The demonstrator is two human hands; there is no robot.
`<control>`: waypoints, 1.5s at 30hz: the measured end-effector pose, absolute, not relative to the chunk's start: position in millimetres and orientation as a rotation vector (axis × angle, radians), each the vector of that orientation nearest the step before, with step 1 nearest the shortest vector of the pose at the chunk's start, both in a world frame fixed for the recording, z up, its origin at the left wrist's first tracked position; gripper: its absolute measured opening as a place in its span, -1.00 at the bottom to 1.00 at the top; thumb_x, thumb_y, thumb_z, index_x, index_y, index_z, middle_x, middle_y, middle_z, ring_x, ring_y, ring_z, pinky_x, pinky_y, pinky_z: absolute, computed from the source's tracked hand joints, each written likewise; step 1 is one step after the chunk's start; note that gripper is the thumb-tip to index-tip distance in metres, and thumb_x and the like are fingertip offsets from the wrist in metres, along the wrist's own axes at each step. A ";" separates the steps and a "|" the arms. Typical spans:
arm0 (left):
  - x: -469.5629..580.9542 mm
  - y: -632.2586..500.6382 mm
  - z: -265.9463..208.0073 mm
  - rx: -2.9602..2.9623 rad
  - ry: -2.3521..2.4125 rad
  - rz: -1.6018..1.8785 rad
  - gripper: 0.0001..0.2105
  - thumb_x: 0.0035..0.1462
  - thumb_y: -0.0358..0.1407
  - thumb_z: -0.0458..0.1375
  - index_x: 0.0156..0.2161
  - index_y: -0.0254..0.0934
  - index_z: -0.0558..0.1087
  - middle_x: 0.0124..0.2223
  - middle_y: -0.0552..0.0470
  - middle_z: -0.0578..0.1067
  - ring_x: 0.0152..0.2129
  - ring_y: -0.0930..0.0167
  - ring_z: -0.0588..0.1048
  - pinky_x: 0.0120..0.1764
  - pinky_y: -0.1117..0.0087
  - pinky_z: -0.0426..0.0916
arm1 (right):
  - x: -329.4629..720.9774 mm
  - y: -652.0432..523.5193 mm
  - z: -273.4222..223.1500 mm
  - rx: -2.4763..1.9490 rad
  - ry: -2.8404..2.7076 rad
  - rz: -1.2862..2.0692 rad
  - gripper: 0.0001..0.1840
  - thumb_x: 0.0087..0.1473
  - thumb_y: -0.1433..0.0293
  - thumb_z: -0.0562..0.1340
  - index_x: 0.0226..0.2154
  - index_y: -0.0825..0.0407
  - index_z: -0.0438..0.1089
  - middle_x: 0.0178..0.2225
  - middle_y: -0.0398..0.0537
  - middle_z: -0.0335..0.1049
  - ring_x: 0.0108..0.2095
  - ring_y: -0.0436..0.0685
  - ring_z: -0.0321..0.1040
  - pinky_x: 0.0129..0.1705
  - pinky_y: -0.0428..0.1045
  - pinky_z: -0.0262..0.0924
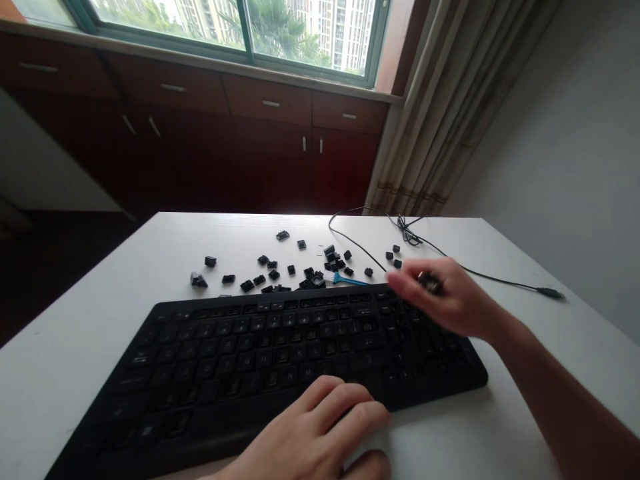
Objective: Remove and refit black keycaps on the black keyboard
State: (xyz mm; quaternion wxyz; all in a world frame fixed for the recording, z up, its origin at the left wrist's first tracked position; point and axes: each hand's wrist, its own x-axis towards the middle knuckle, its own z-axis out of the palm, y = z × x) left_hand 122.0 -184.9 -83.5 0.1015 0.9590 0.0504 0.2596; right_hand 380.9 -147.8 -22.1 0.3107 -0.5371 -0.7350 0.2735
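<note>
A black keyboard [280,333] lies across the white table, with several keys gone from it and bare sockets showing. My right hand [450,293] is raised over the number pad at its right end, thumb and fingers curled round small dark pieces [431,283] that look like keycaps; blur hides how many. My left hand [325,427] lies at the keyboard's front edge, fingers loosely bent, with the thumb apart and lower down. Loose black keycaps [259,280] are strewn behind the keyboard. Among them lies a small blue brush [345,279] with pale bristles, against the keyboard's back edge.
A thin black cable [350,239] loops over the back of the white table [530,400] to a bundled coil [407,232], and its plug [550,293] rests at the right. Beyond the table stand dark red cabinets [270,157] under a window, with a curtain [440,100] on the right.
</note>
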 end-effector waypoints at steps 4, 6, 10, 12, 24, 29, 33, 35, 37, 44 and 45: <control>123.0 -183.2 -84.3 2.810 0.151 0.808 -0.91 0.28 -0.27 0.14 -0.19 -0.24 0.44 -0.04 -0.03 0.50 -0.16 0.33 0.43 -0.12 0.32 0.39 | 364.3 -158.9 -31.1 -1.492 -2.513 0.334 -0.54 0.28 0.22 0.18 -0.61 0.03 0.24 -0.59 -0.15 0.33 -0.57 -0.02 0.11 -0.47 -0.01 -0.10; 123.4 -184.3 -84.7 2.817 0.176 0.795 -0.92 0.27 -0.27 0.17 -0.18 -0.22 0.44 -0.04 -0.02 0.50 -0.16 0.35 0.43 -0.12 0.34 0.39 | 361.6 -159.3 -36.1 -1.482 -2.549 0.293 -0.53 0.30 0.25 0.15 -0.62 0.03 0.25 -0.59 -0.14 0.37 -0.58 -0.03 0.13 -0.47 -0.01 -0.09; 123.9 -186.7 -86.3 2.828 0.204 0.798 -0.95 0.26 -0.30 0.20 -0.20 -0.22 0.45 -0.04 0.00 0.51 -0.15 0.35 0.44 -0.10 0.33 0.39 | 363.6 -157.6 -42.8 -1.467 -2.530 0.260 -0.51 0.28 0.21 0.19 -0.64 0.02 0.25 -0.62 -0.14 0.36 -0.60 -0.02 0.15 -0.47 -0.01 -0.06; 124.1 -186.6 -86.7 2.832 0.198 0.805 -0.94 0.27 -0.29 0.19 -0.21 -0.23 0.45 -0.04 0.01 0.52 -0.15 0.34 0.44 -0.10 0.33 0.38 | 364.5 -157.1 -44.5 -1.454 -2.530 0.235 -0.51 0.27 0.20 0.21 -0.64 0.02 0.25 -0.63 -0.14 0.35 -0.60 -0.01 0.16 -0.47 0.00 -0.06; 130.9 -187.1 -90.9 2.751 0.306 0.932 -0.79 0.42 -0.29 0.04 -0.07 -0.42 0.44 -0.13 0.12 0.60 -0.20 0.45 0.44 -0.14 0.38 0.31 | 370.3 -157.3 -55.9 -1.495 -2.544 0.321 -0.52 0.31 0.14 0.14 -0.59 -0.01 0.30 -0.58 -0.16 0.37 -0.57 0.01 0.24 -0.45 0.02 -0.06; 125.2 -184.9 -87.7 2.797 0.238 0.811 -0.65 0.48 -0.24 -0.13 -0.02 -0.43 0.45 0.00 0.10 0.58 -0.11 0.43 0.43 -0.11 0.36 0.32 | 375.9 -157.6 -62.9 -1.467 -2.541 0.288 -0.50 0.31 0.12 0.13 -0.60 -0.01 0.28 -0.60 -0.17 0.34 -0.59 0.00 0.23 -0.46 0.02 -0.08; 123.0 -183.9 -87.3 2.874 0.233 0.736 -0.64 0.47 -0.22 -0.12 0.00 -0.40 0.47 0.04 0.12 0.56 -0.05 0.43 0.40 -0.10 0.38 0.32 | 378.7 -156.3 -66.4 -1.466 -2.552 0.278 -0.50 0.31 0.11 0.14 -0.59 -0.01 0.28 -0.60 -0.18 0.33 -0.59 -0.01 0.22 -0.46 0.01 -0.08; 122.7 -183.6 -87.8 2.911 0.220 0.709 -0.65 0.46 -0.21 -0.09 -0.01 -0.35 0.49 0.07 0.14 0.55 -0.03 0.43 0.40 -0.11 0.39 0.32 | 379.3 -155.7 -68.1 -1.486 -2.566 0.272 -0.50 0.30 0.10 0.15 -0.59 -0.01 0.26 -0.60 -0.19 0.32 -0.59 -0.02 0.20 -0.46 0.00 -0.08; 122.8 -183.4 -89.6 2.936 0.210 0.705 -0.67 0.45 -0.19 -0.07 -0.02 -0.29 0.50 0.08 0.16 0.54 -0.04 0.42 0.39 -0.12 0.39 0.33 | 380.0 -155.5 -70.0 -1.503 -2.571 0.258 -0.51 0.29 0.09 0.16 -0.59 -0.01 0.24 -0.60 -0.21 0.30 -0.60 -0.03 0.18 -0.46 0.00 -0.09; 126.5 -186.9 -97.1 2.986 0.232 0.741 -0.73 0.42 -0.19 0.00 -0.08 -0.23 0.53 0.14 0.18 0.49 -0.03 0.44 0.37 -0.17 0.41 0.34 | 381.6 -155.3 -71.0 -1.558 -2.563 0.325 -0.52 0.28 0.07 0.15 -0.57 -0.01 0.27 -0.58 -0.19 0.33 -0.59 -0.02 0.18 -0.46 0.00 -0.09; 126.7 -187.5 -92.7 3.006 0.230 0.733 -0.75 0.41 -0.20 0.01 -0.09 -0.22 0.53 0.15 0.18 0.48 -0.03 0.44 0.37 -0.18 0.41 0.34 | 381.1 -155.1 -70.2 -1.571 -2.562 0.334 -0.52 0.28 0.07 0.15 -0.57 -0.01 0.28 -0.58 -0.19 0.34 -0.59 -0.02 0.19 -0.46 0.00 -0.08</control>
